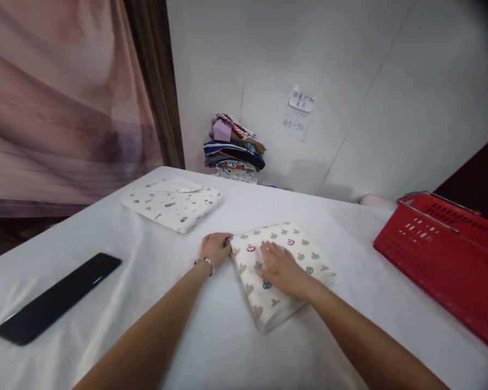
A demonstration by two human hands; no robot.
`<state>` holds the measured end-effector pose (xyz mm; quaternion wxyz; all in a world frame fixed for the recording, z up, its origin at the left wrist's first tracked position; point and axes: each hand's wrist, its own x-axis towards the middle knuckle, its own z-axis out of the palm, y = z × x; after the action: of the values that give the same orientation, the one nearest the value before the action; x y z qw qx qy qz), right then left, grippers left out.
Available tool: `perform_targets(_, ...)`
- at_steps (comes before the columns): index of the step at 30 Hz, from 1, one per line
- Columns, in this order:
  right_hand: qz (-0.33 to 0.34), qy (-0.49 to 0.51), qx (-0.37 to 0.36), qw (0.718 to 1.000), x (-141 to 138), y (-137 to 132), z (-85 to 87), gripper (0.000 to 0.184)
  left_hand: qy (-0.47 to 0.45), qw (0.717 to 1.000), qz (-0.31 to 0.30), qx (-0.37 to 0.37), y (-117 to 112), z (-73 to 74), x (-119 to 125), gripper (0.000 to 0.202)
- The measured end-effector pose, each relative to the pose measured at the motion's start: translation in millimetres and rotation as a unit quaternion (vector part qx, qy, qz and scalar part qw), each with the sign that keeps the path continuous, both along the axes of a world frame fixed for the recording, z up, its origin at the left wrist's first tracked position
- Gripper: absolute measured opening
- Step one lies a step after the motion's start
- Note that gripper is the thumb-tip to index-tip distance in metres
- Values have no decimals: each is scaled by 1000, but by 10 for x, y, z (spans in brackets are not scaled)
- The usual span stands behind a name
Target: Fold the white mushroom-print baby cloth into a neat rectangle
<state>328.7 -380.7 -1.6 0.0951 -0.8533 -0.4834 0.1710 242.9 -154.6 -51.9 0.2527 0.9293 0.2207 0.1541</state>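
Observation:
A folded cream cloth (296, 246) printed with small tan and coloured shapes lies in the middle of the white table (211, 336). My right hand (280, 268) rests flat on top of it, fingers stretched out. At the cloth's left edge my left hand (214, 248), a bracelet on its wrist, has its fingers curled and pinches the corner of the cloth. A second folded white cloth (173, 203) with small prints lies further back on the left, away from both hands.
A red plastic basket (443, 254) stands at the right edge of the table. A long black flat object (59, 298) lies near the left edge. A stack of folded clothes (233, 149) sits against the white wall behind the table. A pinkish curtain hangs at left.

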Motion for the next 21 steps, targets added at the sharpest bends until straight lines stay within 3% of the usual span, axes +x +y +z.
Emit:
perform_targets(4, -77, -87, 9, 993, 580, 45, -28, 72, -6, 1000, -20, 2, 28, -57, 15, 37)
perform_targets(8, -124, -117, -28, 985, 906, -17, -282, 69, -2, 1000, -13, -10, 19, -32, 33, 31)
perform_targets(12, -125, -145, -16, 981, 928, -73, -449, 67, -3, 1000, -11, -24, 39, 2, 38, 28)
perform_targets(17, -121, -145, -17, 982, 905, -61, -428, 67, -53, 996, -1, -78, 76, 33, 17, 38)
perform_targets(21, -129, -135, -10, 982, 897, -49, -404, 67, -99, 989, -94, 59, -209, 102, -10, 43)
